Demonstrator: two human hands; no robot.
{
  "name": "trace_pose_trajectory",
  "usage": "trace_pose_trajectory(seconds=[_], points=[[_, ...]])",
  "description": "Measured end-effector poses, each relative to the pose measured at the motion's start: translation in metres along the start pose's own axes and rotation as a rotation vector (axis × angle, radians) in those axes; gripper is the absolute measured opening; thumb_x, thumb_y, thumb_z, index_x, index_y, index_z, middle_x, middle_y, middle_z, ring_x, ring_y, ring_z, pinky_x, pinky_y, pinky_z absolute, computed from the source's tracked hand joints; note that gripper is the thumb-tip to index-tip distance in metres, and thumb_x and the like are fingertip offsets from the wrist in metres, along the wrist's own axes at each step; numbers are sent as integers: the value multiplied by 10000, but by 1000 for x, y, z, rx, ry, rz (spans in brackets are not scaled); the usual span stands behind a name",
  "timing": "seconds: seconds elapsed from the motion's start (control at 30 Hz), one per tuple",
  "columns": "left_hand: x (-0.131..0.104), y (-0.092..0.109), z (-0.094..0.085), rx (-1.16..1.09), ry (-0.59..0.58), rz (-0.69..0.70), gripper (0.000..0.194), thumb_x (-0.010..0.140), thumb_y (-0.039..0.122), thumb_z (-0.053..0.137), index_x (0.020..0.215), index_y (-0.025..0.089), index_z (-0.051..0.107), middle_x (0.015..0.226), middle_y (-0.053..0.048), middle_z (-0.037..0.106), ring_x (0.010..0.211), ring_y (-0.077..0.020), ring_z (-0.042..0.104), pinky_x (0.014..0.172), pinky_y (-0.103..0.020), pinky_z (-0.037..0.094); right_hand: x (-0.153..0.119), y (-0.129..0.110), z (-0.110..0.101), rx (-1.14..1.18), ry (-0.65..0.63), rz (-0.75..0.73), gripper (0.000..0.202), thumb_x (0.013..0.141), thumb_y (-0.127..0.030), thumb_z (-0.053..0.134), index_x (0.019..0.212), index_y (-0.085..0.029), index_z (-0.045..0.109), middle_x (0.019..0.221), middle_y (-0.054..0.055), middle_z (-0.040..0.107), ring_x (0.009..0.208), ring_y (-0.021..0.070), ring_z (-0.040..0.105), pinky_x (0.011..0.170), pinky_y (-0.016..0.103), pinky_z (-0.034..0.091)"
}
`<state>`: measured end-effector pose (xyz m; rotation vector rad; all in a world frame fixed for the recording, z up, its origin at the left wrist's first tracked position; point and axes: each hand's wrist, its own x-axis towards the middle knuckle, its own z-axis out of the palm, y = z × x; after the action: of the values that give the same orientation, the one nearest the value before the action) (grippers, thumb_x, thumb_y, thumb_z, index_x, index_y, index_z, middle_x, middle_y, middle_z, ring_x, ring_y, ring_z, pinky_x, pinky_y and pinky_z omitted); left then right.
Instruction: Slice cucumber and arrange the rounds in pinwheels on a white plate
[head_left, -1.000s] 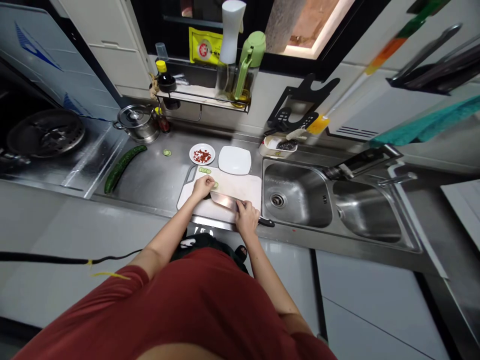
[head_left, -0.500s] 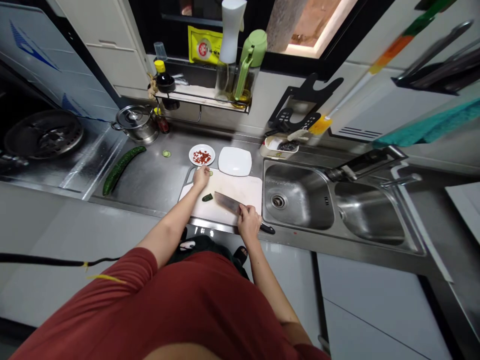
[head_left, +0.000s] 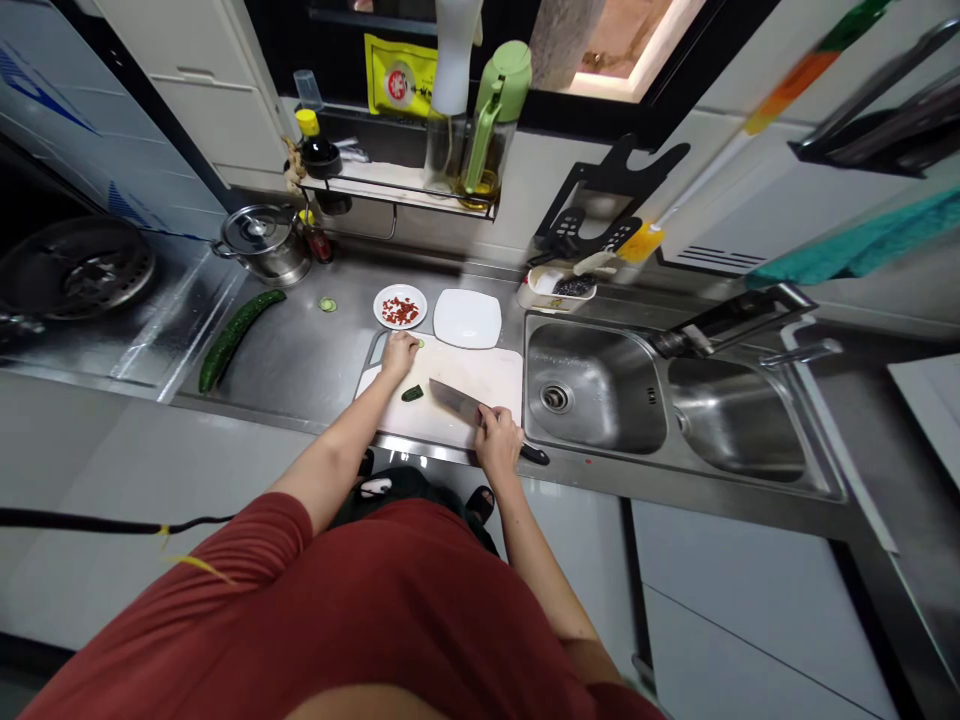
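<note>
A steel bench (head_left: 315, 350) crosses the kitchen in the head view, with a double sink (head_left: 600, 400) at right and a lidded pot (head_left: 270, 250) at far left. On the white cutting board (head_left: 480, 365), the right hand (head_left: 499, 440) is closed around a knife (head_left: 454, 400), blade leftward. The left hand (head_left: 397, 355), fingers curled, is beside a cucumber slice (head_left: 421, 343) at the far left; whether it grips any, I cannot tell. A cucumber end (head_left: 412, 393) lies near the blade.

Knife (head_left: 453, 400) held, hands (head_left: 498, 440) over cutting board (head_left: 487, 372)
</note>
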<state>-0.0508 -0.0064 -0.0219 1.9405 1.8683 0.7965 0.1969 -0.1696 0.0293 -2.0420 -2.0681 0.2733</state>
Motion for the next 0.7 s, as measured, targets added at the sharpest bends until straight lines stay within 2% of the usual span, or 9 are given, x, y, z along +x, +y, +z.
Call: trace_pose_trajectory(seconds=[0.27, 0.53, 0.6, 0.7], points=[[-2, -1, -1, 17, -32, 29, 234, 831, 191, 509, 899, 197, 733, 957, -98, 626, 971, -238, 522, 915, -397, 407, 2, -2, 1, 16, -13, 10, 406, 850, -151, 486, 1231, -247, 589, 1137, 82, 505, 942, 192, 501, 817, 318, 297], [-6, 4, -7, 34, -39, 48, 253, 832, 175, 496, 933, 205, 726, 988, -101, 625, 1006, -249, 521, 941, -397, 403, 1, -3, 2, 76, -32, 44, 349, 899, -204, 456, 1219, -239, 592, 1040, 59, 518, 879, 171, 518, 742, 274, 329], [-10, 5, -9, 8, -5, 40, 249, 825, 174, 504, 950, 205, 717, 1009, -94, 621, 1016, -240, 527, 947, -381, 407, 2, -3, 4, 105, -23, 41, 338, 923, -223, 436, 1223, -231, 592, 1028, 54, 523, 861, 163, 523, 731, 263, 339], [-20, 6, -10, -42, 104, -25, 245, 827, 190, 506, 978, 202, 699, 1048, -85, 610, 1025, -219, 541, 954, -357, 415, 3, -4, 6, 141, -9, 28, 341, 951, -240, 404, 1236, -218, 590, 1018, 53, 530, 831, 153, 529, 726, 253, 361]])
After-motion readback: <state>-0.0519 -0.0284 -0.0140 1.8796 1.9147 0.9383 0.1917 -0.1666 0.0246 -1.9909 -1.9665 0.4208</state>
